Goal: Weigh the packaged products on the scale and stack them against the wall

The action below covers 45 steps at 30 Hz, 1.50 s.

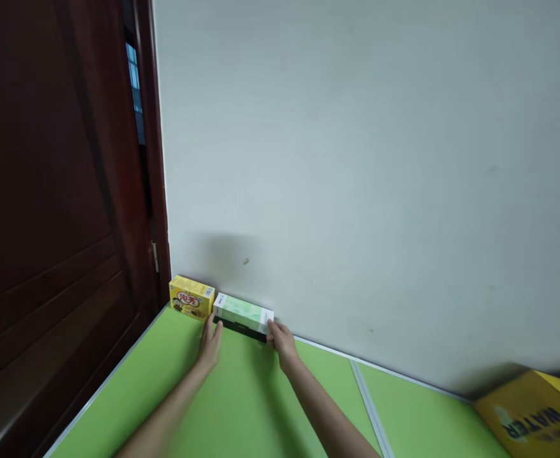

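Observation:
A long white and pale green box (242,313) lies on top of a black box (240,328) against the wall at the far edge of a green table (242,407). My left hand (210,343) grips its left end. My right hand (282,342) grips its right end. A yellow box (191,296) with red lettering stands just left of it, touching or nearly touching it, in the table's far left corner.
A dark wooden door (55,210) stands along the table's left side. A white wall (366,159) runs behind the boxes. A yellow carton (538,410) marked WATER sits at the lower right. A white seam (368,401) splits the tabletop.

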Each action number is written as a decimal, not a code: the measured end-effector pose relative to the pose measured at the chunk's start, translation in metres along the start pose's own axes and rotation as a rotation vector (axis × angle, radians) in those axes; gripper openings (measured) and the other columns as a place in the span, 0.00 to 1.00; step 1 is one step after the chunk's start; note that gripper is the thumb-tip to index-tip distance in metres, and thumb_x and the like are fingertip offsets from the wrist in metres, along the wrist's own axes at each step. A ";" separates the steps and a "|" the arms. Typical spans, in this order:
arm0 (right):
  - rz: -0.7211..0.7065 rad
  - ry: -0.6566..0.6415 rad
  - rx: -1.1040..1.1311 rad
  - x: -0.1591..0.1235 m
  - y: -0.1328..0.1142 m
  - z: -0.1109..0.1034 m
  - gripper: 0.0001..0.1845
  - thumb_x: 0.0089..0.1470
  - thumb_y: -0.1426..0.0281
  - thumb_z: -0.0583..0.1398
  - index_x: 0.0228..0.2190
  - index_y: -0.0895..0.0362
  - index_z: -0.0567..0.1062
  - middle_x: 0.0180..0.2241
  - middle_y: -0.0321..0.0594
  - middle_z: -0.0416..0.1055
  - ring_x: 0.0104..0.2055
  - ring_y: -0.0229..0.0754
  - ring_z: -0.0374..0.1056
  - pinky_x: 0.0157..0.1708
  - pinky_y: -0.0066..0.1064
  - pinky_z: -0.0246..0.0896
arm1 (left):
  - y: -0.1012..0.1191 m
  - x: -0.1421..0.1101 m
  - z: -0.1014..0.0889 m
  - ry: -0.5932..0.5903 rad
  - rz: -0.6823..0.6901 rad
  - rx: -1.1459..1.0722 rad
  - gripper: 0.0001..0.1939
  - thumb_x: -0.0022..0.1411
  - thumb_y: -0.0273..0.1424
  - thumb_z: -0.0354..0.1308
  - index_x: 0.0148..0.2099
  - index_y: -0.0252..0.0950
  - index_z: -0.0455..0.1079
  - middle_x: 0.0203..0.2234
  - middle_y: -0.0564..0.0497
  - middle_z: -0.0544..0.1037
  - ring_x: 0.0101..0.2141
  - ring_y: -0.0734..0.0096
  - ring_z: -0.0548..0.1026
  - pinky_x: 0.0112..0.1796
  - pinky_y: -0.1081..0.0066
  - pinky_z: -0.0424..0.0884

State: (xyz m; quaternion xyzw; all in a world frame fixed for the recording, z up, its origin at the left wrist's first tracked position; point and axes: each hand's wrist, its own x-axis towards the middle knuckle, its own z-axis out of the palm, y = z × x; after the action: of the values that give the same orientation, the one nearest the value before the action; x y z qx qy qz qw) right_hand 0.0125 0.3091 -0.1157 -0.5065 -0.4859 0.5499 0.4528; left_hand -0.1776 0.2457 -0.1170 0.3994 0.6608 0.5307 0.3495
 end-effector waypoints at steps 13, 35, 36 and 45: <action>0.050 0.244 -0.096 -0.008 -0.006 -0.032 0.29 0.46 0.51 0.58 0.47 0.52 0.71 0.58 0.38 0.63 0.63 0.55 0.49 0.58 0.42 0.53 | -0.009 0.000 0.015 0.099 0.014 -0.117 0.29 0.64 0.41 0.42 0.64 0.37 0.49 0.65 0.48 0.49 0.64 0.68 0.46 0.61 0.66 0.44; 0.149 0.255 -0.179 -0.391 0.002 -0.148 0.37 0.53 0.48 0.52 0.60 0.46 0.53 0.65 0.33 0.45 0.67 0.51 0.39 0.63 0.49 0.40 | 0.021 -0.351 -0.013 -0.417 -0.085 -0.052 0.32 0.65 0.46 0.30 0.68 0.43 0.36 0.66 0.59 0.38 0.64 0.70 0.40 0.62 0.65 0.39; 0.154 0.276 -0.179 -0.400 0.011 -0.146 0.37 0.53 0.48 0.52 0.60 0.46 0.52 0.65 0.33 0.45 0.67 0.50 0.38 0.63 0.49 0.40 | 0.016 -0.359 -0.012 -0.405 -0.103 -0.049 0.31 0.65 0.46 0.30 0.68 0.42 0.36 0.66 0.59 0.38 0.64 0.71 0.40 0.62 0.65 0.37; 0.166 0.417 -0.065 -0.413 0.031 -0.155 0.39 0.53 0.47 0.51 0.61 0.50 0.51 0.66 0.37 0.42 0.67 0.52 0.37 0.63 0.53 0.34 | 0.012 -0.365 -0.023 -0.250 -0.133 0.101 0.32 0.64 0.47 0.29 0.68 0.45 0.32 0.67 0.59 0.35 0.64 0.65 0.37 0.61 0.57 0.36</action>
State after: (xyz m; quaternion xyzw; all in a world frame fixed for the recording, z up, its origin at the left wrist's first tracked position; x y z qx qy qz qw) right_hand 0.1989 -0.0913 -0.1009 -0.6616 -0.3559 0.4528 0.4803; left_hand -0.0370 -0.0908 -0.0873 0.4347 0.6631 0.4187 0.4428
